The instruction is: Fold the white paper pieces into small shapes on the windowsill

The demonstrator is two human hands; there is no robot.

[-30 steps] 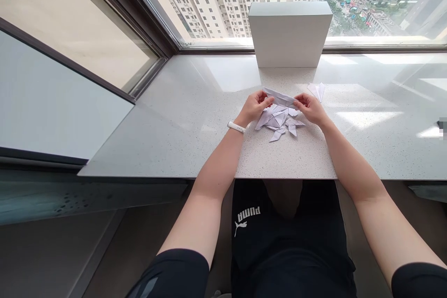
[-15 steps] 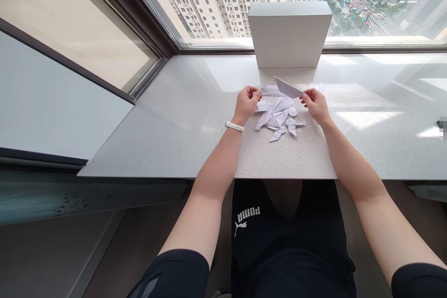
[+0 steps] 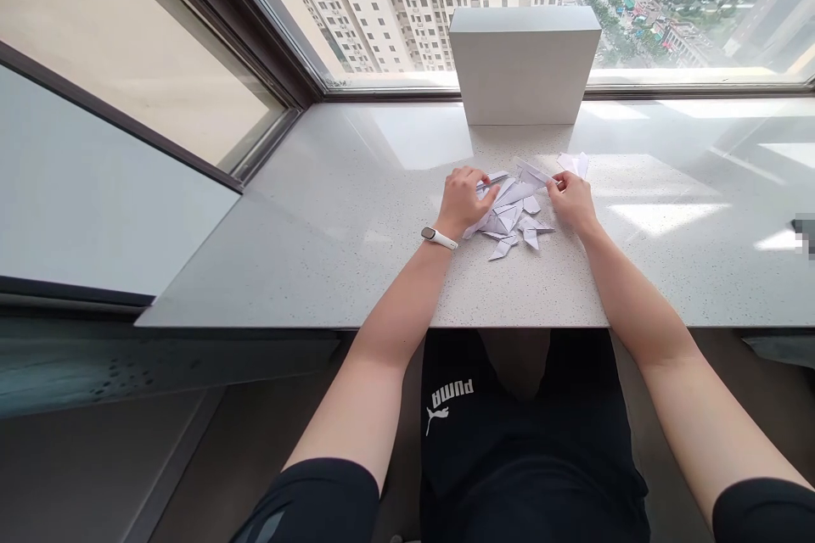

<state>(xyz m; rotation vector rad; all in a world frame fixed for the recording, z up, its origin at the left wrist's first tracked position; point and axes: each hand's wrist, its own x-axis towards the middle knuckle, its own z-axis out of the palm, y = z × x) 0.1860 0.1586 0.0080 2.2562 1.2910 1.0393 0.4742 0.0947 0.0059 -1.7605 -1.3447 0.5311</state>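
Observation:
Several folded white paper pieces (image 3: 509,215) lie in a loose, overlapping pile on the speckled white counter. Over the pile's left edge is my left hand (image 3: 467,198), its thumb and forefinger apart around a folded paper (image 3: 492,180); whether the fingertips touch it is unclear. My right hand (image 3: 572,202) pinches the right end of a long folded paper strip (image 3: 536,172), tilted low over the back of the pile. The other fingers of both hands are partly hidden. A star-like folded paper (image 3: 533,231) rests at the front right of the pile.
Behind the pile a plain white box (image 3: 523,76) stands upright against the window. Another folded paper (image 3: 576,163) lies behind my right hand. The window frame (image 3: 267,59) bounds the counter (image 3: 331,246) at the left, and its front edge is near my lap.
Both hands have come down toward the pile. The right hand's paper strip has dropped lower with it. My left hand has spread its fingers and moved right, over the papers.

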